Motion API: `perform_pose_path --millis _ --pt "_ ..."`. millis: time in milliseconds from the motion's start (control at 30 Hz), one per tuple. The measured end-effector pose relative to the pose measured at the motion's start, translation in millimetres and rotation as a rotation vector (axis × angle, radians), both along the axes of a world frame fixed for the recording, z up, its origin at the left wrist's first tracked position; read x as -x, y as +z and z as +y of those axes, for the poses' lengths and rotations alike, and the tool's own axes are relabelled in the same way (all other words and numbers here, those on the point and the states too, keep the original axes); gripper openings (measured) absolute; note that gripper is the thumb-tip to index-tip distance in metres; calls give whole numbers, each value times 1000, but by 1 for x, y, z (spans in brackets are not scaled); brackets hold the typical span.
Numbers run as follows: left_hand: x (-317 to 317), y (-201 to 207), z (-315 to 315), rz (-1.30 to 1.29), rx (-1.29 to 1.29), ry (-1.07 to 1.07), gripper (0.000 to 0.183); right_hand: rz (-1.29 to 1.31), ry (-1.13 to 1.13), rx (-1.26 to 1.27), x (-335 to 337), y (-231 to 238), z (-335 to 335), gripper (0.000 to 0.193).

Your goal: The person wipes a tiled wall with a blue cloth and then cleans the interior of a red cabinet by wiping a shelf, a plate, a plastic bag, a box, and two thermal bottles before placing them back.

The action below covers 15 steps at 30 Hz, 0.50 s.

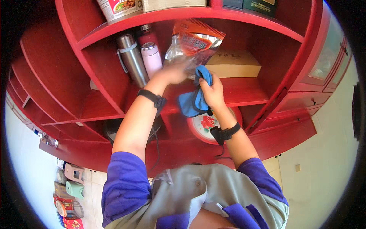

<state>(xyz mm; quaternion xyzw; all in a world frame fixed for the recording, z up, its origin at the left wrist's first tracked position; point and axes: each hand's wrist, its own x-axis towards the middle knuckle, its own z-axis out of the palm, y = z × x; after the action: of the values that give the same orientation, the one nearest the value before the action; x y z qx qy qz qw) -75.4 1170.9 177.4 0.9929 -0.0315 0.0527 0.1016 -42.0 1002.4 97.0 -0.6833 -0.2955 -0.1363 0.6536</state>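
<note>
My right hand (213, 91) is closed on a folded blue cloth (187, 104), which hangs down in front of the shelf. My left hand (176, 73) is at the lower part of a crinkled silver and orange plastic bag (195, 42). Motion smears its fingers, so whether they grip the bag does not show. The bag leans to the right inside the red shelf compartment. Left of it are a steel thermos (133, 63) with a strap, a pale pink bottle (151, 61) and a dark red flask (147, 36). A tan cardboard box (233, 71) lies behind my right hand.
The red shelf unit (244, 91) curves around me. Below the compartment, a round tray (196, 128) with a red flower leans partly behind my right forearm. A white packet (119, 9) and boxes sit on the upper shelf. Stools and baskets stand on the floor at lower left.
</note>
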Motion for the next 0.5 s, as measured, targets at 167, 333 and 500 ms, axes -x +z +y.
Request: perform_pose_path --millis 167,333,500 --pt "53 -23 17 -103 -146 10 61 -214 120 305 27 20 6 40" --pt "91 -50 29 -500 167 91 39 -417 288 557 54 25 23 47" --pt "108 -37 38 -579 414 335 53 -21 347 257 11 38 68 54"
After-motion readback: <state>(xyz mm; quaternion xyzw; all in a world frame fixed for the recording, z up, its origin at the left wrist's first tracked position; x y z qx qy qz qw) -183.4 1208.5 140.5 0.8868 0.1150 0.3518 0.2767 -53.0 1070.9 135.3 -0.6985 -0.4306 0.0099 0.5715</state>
